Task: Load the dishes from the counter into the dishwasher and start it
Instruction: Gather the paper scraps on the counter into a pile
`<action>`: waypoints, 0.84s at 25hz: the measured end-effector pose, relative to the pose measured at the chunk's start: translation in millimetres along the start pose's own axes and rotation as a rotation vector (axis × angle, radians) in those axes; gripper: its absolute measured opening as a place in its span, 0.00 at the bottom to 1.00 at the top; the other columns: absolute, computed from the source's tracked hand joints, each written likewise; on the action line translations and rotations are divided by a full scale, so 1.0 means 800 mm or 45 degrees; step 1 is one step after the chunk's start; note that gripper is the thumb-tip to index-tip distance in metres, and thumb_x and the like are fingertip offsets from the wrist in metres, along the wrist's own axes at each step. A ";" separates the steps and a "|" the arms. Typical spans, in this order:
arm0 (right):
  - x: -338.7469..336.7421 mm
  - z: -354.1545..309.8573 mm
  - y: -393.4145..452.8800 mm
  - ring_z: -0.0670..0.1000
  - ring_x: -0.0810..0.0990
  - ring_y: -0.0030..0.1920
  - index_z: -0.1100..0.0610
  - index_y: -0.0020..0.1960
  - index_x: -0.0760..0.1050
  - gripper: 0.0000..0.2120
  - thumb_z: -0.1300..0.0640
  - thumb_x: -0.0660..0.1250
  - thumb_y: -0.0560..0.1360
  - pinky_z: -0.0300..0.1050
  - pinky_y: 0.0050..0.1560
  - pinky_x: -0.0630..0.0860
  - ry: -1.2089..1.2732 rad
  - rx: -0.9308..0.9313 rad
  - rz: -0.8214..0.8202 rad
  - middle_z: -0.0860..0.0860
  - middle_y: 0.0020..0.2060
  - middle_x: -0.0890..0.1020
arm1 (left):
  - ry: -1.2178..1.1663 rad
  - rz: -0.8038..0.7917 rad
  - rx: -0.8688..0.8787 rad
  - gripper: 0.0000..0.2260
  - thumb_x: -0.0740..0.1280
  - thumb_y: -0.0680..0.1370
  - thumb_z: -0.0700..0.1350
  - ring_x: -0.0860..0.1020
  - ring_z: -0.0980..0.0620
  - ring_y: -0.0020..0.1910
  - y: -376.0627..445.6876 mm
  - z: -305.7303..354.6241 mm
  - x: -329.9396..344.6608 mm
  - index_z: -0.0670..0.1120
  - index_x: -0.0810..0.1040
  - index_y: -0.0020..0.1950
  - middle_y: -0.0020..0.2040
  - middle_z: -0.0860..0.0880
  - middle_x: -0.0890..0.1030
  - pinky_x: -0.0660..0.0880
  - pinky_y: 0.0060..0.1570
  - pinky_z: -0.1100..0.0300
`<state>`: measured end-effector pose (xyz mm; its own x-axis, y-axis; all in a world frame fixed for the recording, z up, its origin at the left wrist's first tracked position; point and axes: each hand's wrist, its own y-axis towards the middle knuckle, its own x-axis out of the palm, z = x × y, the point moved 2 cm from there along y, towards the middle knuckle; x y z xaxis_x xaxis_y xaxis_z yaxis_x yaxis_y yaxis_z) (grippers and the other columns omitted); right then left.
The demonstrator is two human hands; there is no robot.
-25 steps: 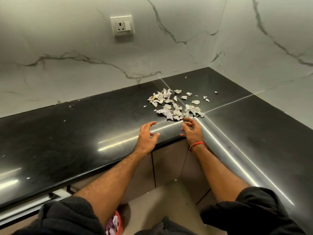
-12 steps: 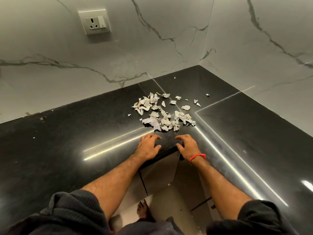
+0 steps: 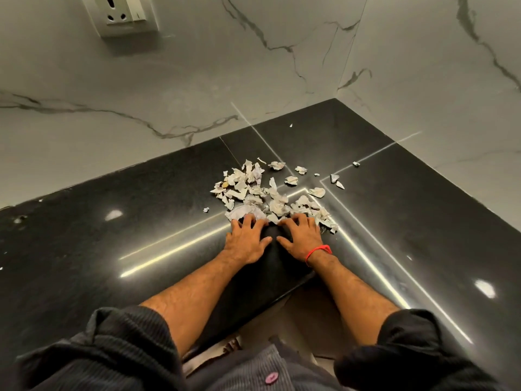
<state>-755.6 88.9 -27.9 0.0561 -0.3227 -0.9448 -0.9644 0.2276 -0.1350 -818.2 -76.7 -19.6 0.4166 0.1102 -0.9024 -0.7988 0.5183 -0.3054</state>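
On the black counter [image 3: 84,249]: pale torn scraps [image 3: 270,193].
Left hand [image 3: 248,241] and right hand [image 3: 303,238] spread flat at the pile's near edge; bare counter all around.

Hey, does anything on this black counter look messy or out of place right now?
Yes. A heap of torn paper scraps litters the black counter near the corner, with strays toward the wall. Both hands, left hand and right hand, rest at its near edge. No dishes are visible.
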 end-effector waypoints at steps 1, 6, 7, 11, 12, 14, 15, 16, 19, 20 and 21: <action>0.000 -0.001 0.016 0.57 0.63 0.66 0.43 0.68 0.69 0.22 0.42 0.65 0.75 0.53 0.69 0.60 0.011 0.005 -0.006 0.51 0.67 0.66 | 0.008 -0.018 -0.004 0.25 0.60 0.81 0.62 0.61 0.39 0.70 0.014 -0.002 -0.007 0.57 0.61 0.75 0.76 0.49 0.58 0.70 0.65 0.40; -0.018 0.011 0.070 0.57 0.73 0.61 0.52 0.63 0.78 0.15 0.51 0.65 0.78 0.50 0.65 0.69 0.331 -0.233 0.216 0.54 0.59 0.76 | -0.023 0.180 0.027 0.18 0.59 0.82 0.57 0.69 0.44 0.63 0.058 -0.001 -0.031 0.52 0.68 0.69 0.70 0.48 0.67 0.74 0.61 0.45; -0.026 0.024 0.072 0.56 0.75 0.58 0.54 0.60 0.79 0.14 0.52 0.65 0.77 0.48 0.63 0.71 0.387 -0.253 0.403 0.54 0.56 0.77 | -0.085 0.333 0.043 0.13 0.59 0.82 0.56 0.71 0.48 0.58 0.059 -0.004 -0.035 0.52 0.71 0.63 0.63 0.49 0.72 0.75 0.58 0.48; -0.049 0.103 0.061 0.57 0.72 0.64 0.56 0.63 0.76 0.19 0.49 0.66 0.75 0.50 0.68 0.67 0.357 0.027 0.835 0.56 0.61 0.75 | -0.210 0.875 -0.151 0.13 0.65 0.80 0.53 0.70 0.45 0.62 0.058 -0.054 -0.049 0.49 0.73 0.62 0.64 0.45 0.71 0.72 0.63 0.45; -0.044 0.117 0.059 0.58 0.69 0.68 0.56 0.66 0.73 0.23 0.46 0.65 0.75 0.52 0.71 0.64 0.356 0.097 0.785 0.57 0.65 0.72 | -0.267 0.838 -0.275 0.19 0.65 0.80 0.53 0.66 0.42 0.70 0.063 -0.071 -0.047 0.47 0.71 0.68 0.72 0.42 0.67 0.67 0.70 0.44; -0.023 0.126 0.062 0.59 0.60 0.74 0.56 0.71 0.67 0.29 0.42 0.61 0.76 0.56 0.75 0.59 0.437 0.197 0.623 0.60 0.72 0.65 | -0.447 0.598 -0.489 0.29 0.60 0.83 0.57 0.51 0.39 0.80 0.070 -0.087 -0.034 0.43 0.60 0.78 0.81 0.39 0.53 0.52 0.78 0.43; -0.013 0.119 0.065 0.59 0.57 0.76 0.56 0.72 0.65 0.30 0.41 0.59 0.76 0.58 0.76 0.57 0.465 0.220 0.559 0.60 0.74 0.63 | -0.499 0.482 -0.523 0.32 0.57 0.83 0.58 0.45 0.40 0.81 0.073 -0.083 -0.026 0.42 0.54 0.81 0.82 0.39 0.48 0.45 0.79 0.43; -0.005 0.107 0.071 0.60 0.56 0.77 0.56 0.73 0.65 0.31 0.40 0.57 0.77 0.59 0.76 0.56 0.463 0.221 0.514 0.60 0.75 0.62 | -0.516 0.414 -0.507 0.33 0.55 0.84 0.59 0.41 0.42 0.81 0.076 -0.070 -0.017 0.42 0.49 0.82 0.82 0.40 0.45 0.41 0.79 0.44; 0.003 0.057 0.100 0.59 0.54 0.78 0.57 0.73 0.65 0.29 0.42 0.55 0.79 0.59 0.77 0.54 0.552 0.156 0.482 0.60 0.75 0.61 | -0.551 0.359 -0.384 0.34 0.51 0.84 0.59 0.35 0.47 0.80 0.077 -0.010 0.008 0.44 0.41 0.82 0.82 0.44 0.38 0.34 0.78 0.49; 0.004 0.041 0.109 0.58 0.52 0.78 0.56 0.74 0.64 0.27 0.43 0.55 0.80 0.57 0.78 0.52 0.655 0.110 0.432 0.59 0.76 0.60 | -0.589 0.344 -0.358 0.34 0.52 0.85 0.59 0.34 0.47 0.80 0.078 0.007 0.012 0.45 0.39 0.82 0.82 0.44 0.37 0.33 0.77 0.50; 0.005 0.026 0.115 0.55 0.50 0.79 0.55 0.75 0.63 0.26 0.44 0.56 0.81 0.54 0.78 0.50 0.772 0.061 0.367 0.57 0.77 0.58 | -0.636 0.341 -0.337 0.33 0.53 0.85 0.57 0.35 0.48 0.80 0.080 0.018 0.016 0.47 0.39 0.82 0.82 0.44 0.37 0.32 0.77 0.51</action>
<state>-838.6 127.4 -50.0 -0.3707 -0.6987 -0.6119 -0.9057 0.4178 0.0716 -857.7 -29.7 -45.9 0.2886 0.6234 -0.7267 -0.9574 0.1975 -0.2107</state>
